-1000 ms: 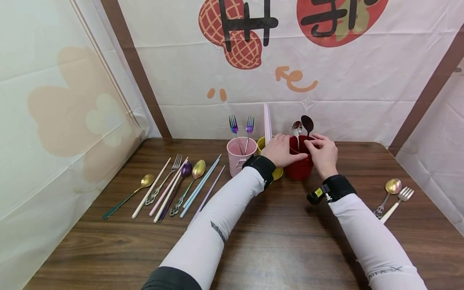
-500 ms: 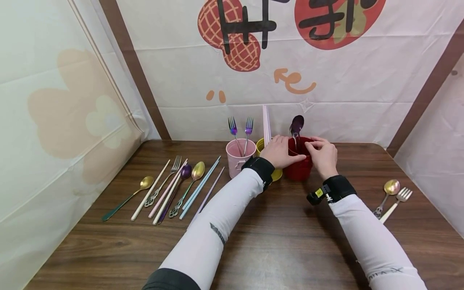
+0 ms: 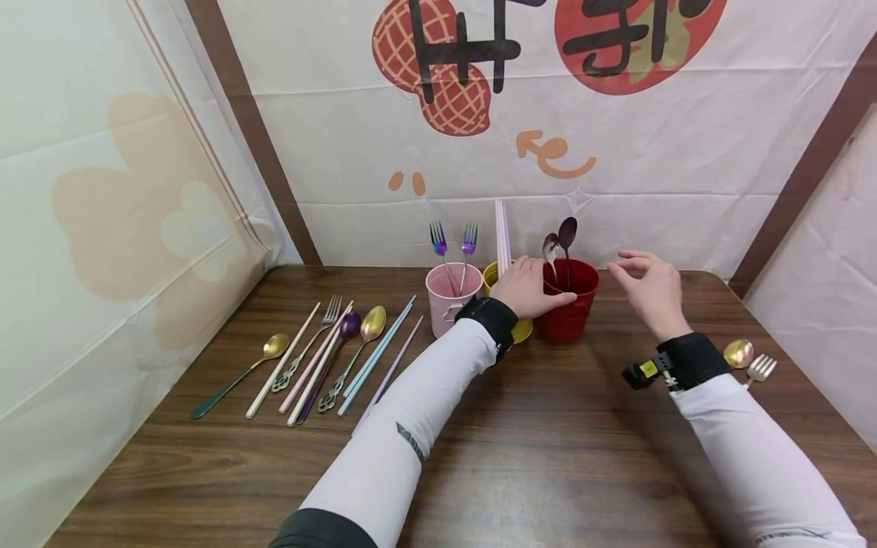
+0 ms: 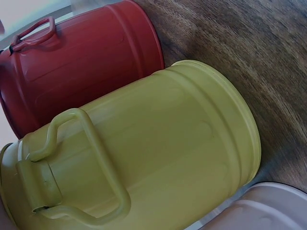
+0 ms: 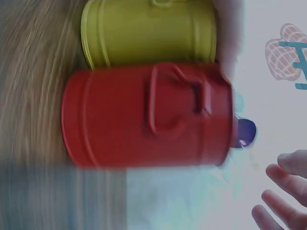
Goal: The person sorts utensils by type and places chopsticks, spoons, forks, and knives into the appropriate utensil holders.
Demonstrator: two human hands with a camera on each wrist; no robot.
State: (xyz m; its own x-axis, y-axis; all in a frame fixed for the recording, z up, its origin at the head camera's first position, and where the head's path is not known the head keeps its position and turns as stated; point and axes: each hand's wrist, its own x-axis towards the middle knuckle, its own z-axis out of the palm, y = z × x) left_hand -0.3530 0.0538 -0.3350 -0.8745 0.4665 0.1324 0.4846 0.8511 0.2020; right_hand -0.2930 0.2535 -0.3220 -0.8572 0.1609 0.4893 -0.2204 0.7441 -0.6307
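Observation:
My left hand (image 3: 522,289) rests at the rims of the yellow bucket (image 3: 523,332) and the red bucket (image 3: 567,323), its thumb stretched along the red one's front. A dark purple spoon (image 3: 567,231) and a silver spoon (image 3: 550,248) stand bowl-up inside the red bucket. To the right of that bucket, apart from it, my right hand (image 3: 651,295) holds nothing; its fingers (image 5: 288,184) are loosely bent in the right wrist view. In the left wrist view the yellow bucket (image 4: 168,139) lies closest, its folded handle facing the camera.
Two rainbow-coloured forks (image 3: 469,237) stand in a pink bucket (image 3: 448,316). Pale chopsticks (image 3: 503,232) rise from the yellow bucket. Loose chopsticks (image 3: 375,358), spoons (image 3: 275,346) and a fork (image 3: 332,310) lie on the left; a gold spoon (image 3: 738,353) and a fork (image 3: 761,368) lie right.
My right hand has let go of the purple spoon and moved right, away from the red bucket. The purple spoon now leans within that bucket beside the silver one. My left hand stays put.

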